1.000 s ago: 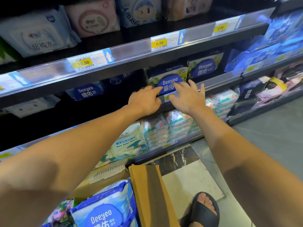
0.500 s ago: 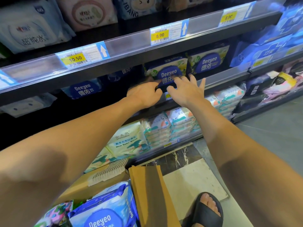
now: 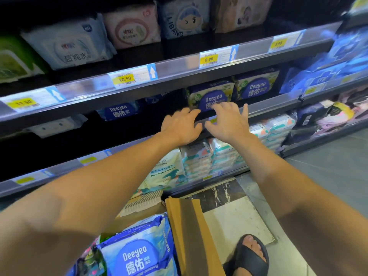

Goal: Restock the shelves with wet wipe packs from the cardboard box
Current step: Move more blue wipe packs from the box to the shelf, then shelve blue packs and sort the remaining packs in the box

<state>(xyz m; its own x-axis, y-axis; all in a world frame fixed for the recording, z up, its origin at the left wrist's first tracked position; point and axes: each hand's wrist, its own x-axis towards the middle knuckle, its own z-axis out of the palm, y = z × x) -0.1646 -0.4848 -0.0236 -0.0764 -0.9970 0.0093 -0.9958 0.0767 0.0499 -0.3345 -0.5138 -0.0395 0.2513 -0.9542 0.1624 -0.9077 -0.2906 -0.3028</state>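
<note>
A Deeyeo wet wipe pack (image 3: 211,96) with a green-and-white top stands upright at the front of the middle shelf (image 3: 274,103). My left hand (image 3: 180,127) and my right hand (image 3: 229,122) lie side by side at the shelf edge just below it, fingers spread, fingertips touching the pack's lower front. A second pack of the same kind (image 3: 256,86) stands to its right. The open cardboard box (image 3: 191,232) sits on the floor below, with a blue Deeyeo pack (image 3: 139,253) in it.
Another blue Deeyeo pack (image 3: 119,112) lies further left on the middle shelf. Assorted wipe packs fill the top shelf (image 3: 179,58) and the bottom shelf (image 3: 199,156). Blue packs (image 3: 318,76) crowd the right bay. My sandalled foot (image 3: 249,255) stands beside the box.
The view has shifted slightly. Both hands stay at the front of the Deeyeo pack, which now sits a little further back on the shelf.
</note>
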